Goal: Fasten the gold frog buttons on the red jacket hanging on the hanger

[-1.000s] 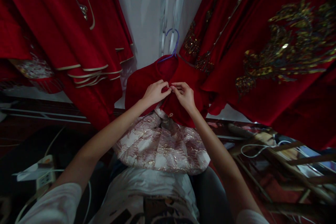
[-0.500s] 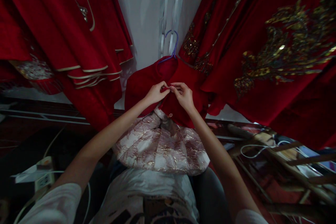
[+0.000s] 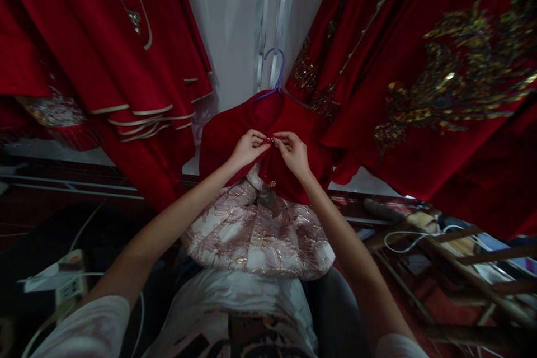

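A small red garment (image 3: 235, 134) hangs in front of me on a blue hanger (image 3: 274, 70). My left hand (image 3: 247, 148) and my right hand (image 3: 293, 152) meet at its front opening, fingers pinched together on a small shiny button (image 3: 271, 139). A second button (image 3: 272, 184) shows lower on the same front edge. Under the red top hangs a pale pink and gold brocade skirt (image 3: 255, 232), resting against my lap.
Red embroidered robes hang at the left (image 3: 104, 39) and the right (image 3: 440, 78), close on both sides. A white wall (image 3: 235, 22) is behind. A power strip with white cables (image 3: 67, 285) lies low left; wooden frame pieces and a cable (image 3: 444, 240) lie low right.
My hands have stayed at the same button; the fingers have shifted slightly and closed tighter together. The garment has barely moved.
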{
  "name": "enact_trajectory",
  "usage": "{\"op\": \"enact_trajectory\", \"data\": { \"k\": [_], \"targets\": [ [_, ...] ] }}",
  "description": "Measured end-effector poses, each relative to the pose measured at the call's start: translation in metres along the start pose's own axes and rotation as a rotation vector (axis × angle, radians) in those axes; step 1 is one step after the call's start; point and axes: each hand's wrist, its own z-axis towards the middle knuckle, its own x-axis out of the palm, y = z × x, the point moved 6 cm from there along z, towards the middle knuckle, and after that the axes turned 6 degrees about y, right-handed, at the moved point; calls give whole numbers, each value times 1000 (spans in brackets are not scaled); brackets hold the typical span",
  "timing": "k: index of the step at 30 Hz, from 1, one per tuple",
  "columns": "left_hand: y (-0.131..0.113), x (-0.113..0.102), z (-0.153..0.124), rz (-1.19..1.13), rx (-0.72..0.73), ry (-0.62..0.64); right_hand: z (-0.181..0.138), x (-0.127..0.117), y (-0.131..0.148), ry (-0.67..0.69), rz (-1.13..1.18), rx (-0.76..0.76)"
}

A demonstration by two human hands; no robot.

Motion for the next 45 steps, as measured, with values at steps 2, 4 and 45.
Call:
{"op": "enact_trajectory", "data": {
  "k": [2, 4, 45],
  "targets": [
    [5, 0, 2, -48, -60, -3, 0, 0, 0, 7, -5, 6],
    [8, 1, 3, -49, -94, 0, 0, 0, 0, 16, -4, 8],
    [-21, 6, -17, 110, 142, -1, -58, 43, -9, 63, 88, 121]
  ]
}}
